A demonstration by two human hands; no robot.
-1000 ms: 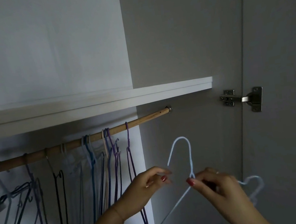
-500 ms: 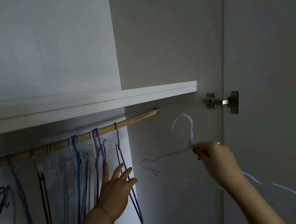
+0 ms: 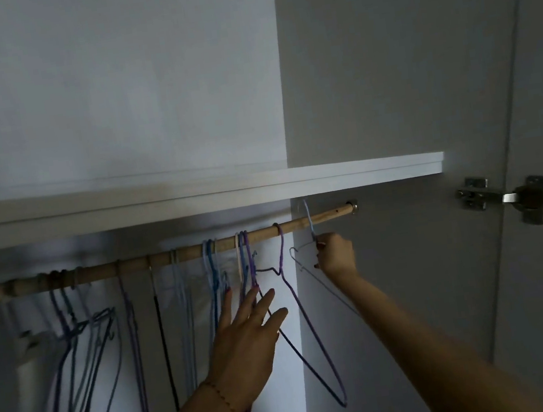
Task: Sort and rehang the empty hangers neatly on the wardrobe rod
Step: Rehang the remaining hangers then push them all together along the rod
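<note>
Pale-blue wire hanger (image 3: pixel 312 235) pinched at its neck by right hand (image 3: pixel 336 255), hook above wooden wardrobe rod (image 3: pixel 180 254) near its end. Left hand (image 3: pixel 245 333), fingers spread, steadies purple wire hanger (image 3: pixel 308 325). Next: lower hook, release.

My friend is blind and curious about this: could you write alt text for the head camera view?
A person's right hand pinches a pale blue wire hanger at its neck, its hook at the wooden wardrobe rod near the right end. The left hand, fingers spread, reaches among purple and blue hangers on the rod, under a white shelf.
</note>
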